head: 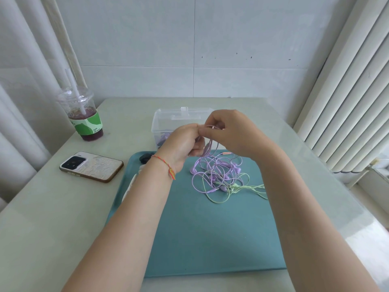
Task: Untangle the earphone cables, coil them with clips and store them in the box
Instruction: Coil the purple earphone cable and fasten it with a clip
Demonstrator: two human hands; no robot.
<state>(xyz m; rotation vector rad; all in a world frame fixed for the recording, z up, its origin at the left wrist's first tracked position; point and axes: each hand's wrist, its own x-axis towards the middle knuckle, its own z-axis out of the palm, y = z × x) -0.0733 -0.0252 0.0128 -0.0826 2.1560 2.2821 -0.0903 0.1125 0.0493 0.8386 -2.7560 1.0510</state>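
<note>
Two hands meet above one teal tray (189,239) on the counter (52,218). The left hand (183,144) and right hand (229,131) each have their grip pinched closed on a lifted purple cable (208,147). Below lies one tangle (221,175) of purple and green cables; their count is unclear. Behind stands one clear box (164,121). One phone (91,166) and one drink cup (84,119) sit left.

**A pale room in soft daylight**

Grey-white wall panels (189,49) (a few small dark marks on them) rise behind a pale green table (52,207). White curtain folds (19,81) hang at left; cream vertical blinds (347,91) glow at right.
</note>
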